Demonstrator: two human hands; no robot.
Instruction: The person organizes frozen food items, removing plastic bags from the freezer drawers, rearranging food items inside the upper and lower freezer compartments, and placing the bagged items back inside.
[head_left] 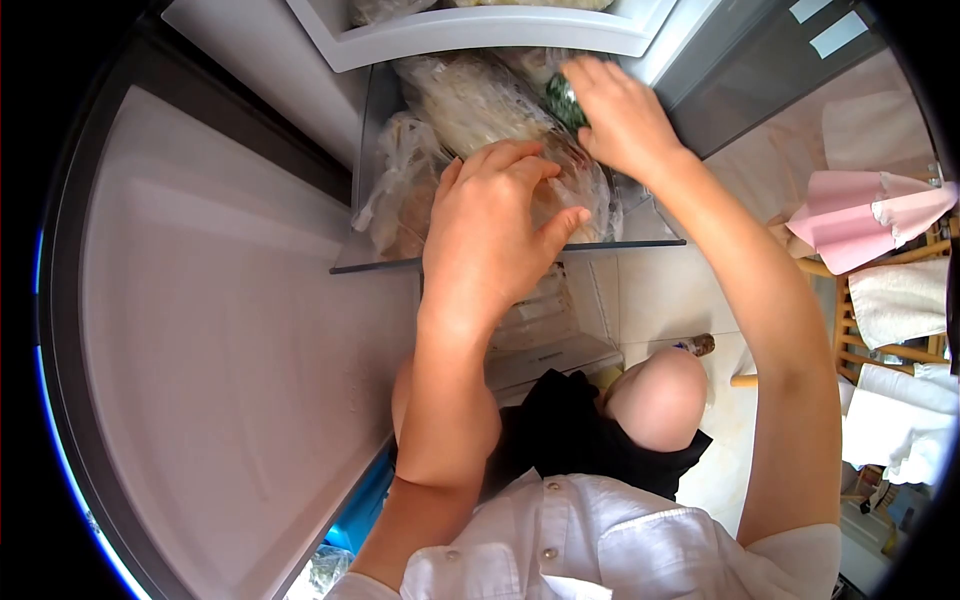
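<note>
A freezer drawer (360, 258) with a clear front edge is pulled out and filled with food in thin plastic bags. My left hand (495, 210) rests over the bags at the front middle, palm down, its fingers bent and spread with the thumb apart. At the drawer's back right, my right hand (620, 110) touches a dark green item (566, 102) in clear wrapping, thumb and fingers around its right side. Pale contents show through a long plastic bag (470, 98) between the hands. Another whitish bag (400, 165) lies at the left.
An open fridge door (220, 330) stands at the left. Above is a white upper drawer (490, 36). A dark door panel (770, 70) is at the upper right. Wooden racks with a pink cloth (850, 222) and white cloths (900, 415) stand at the right.
</note>
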